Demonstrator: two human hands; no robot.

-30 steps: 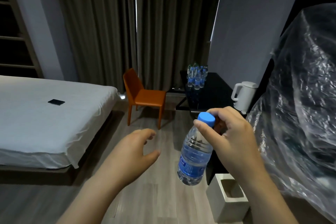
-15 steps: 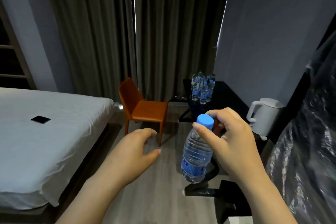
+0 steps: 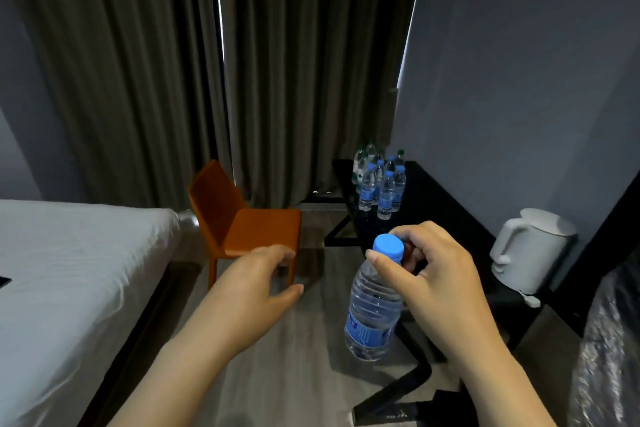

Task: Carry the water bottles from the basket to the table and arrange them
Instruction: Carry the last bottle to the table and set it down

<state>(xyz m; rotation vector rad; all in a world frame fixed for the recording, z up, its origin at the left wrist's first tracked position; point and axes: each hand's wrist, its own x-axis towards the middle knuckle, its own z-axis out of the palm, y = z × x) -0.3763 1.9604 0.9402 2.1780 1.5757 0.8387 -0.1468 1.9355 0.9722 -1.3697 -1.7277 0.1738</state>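
The water bottle [image 3: 372, 308], pinched at the neck by the right hand [image 3: 440, 274], has been carried nearer the black table [image 3: 433, 211]. The grouped bottles [image 3: 379, 184] at the table's far end are seen larger, and the white kettle [image 3: 533, 250] at its near end has been brought fully into view (the plastic sheet [image 3: 609, 357] beside the table is now largely cut off).

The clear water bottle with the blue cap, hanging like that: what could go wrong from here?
The right hand pinches the clear water bottle only near its blue cap, so it might slip and fall. Set down carelessly, it could topple the close-packed bottles standing on the black table.
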